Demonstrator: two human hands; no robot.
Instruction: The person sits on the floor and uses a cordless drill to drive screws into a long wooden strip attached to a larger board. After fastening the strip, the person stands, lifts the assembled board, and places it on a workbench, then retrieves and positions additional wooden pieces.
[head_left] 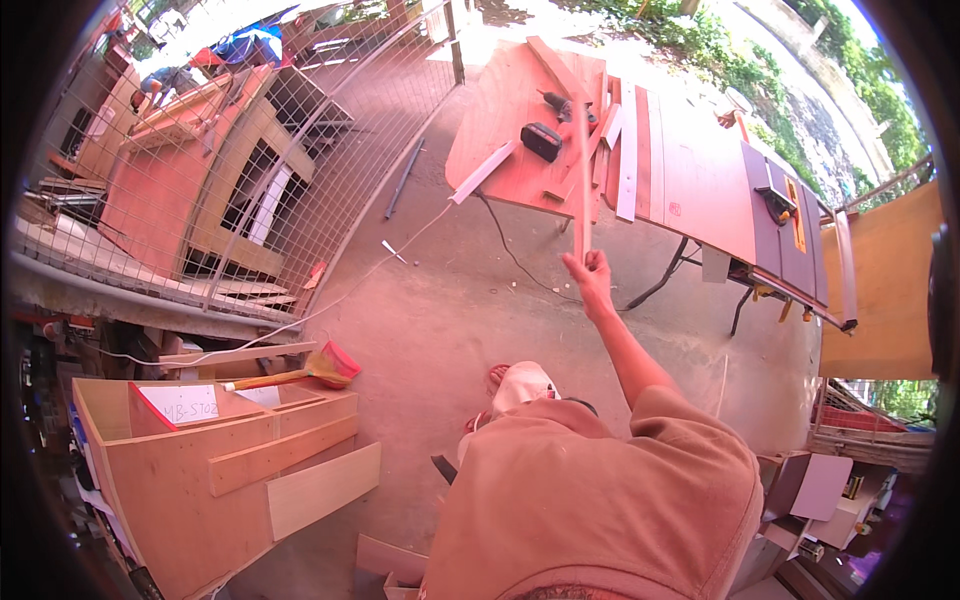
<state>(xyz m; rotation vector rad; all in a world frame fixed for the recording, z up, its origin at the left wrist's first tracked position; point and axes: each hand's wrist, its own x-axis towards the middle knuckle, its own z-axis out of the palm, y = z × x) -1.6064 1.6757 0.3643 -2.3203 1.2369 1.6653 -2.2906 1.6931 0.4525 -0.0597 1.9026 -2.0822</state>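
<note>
My right hand [588,268] is closed around the near end of a long, narrow wooden strip [582,170]. The strip reaches forward over the plywood worktable [480,125], its far part above the wood pieces there. On the tabletop, left of the strip, lies a black cordless drill [541,141], partly crossed by wood. A pale board [627,150] and several offcuts lie to the strip's right. My left hand is out of sight; my torso and right arm fill the lower middle.
At the right stands a table saw [790,235] with a dark top and a yellow piece on it. Wire fencing [330,150] runs along the left. A wooden cabinet box [180,480] stands at lower left. A pale cord [380,262] crosses the concrete floor.
</note>
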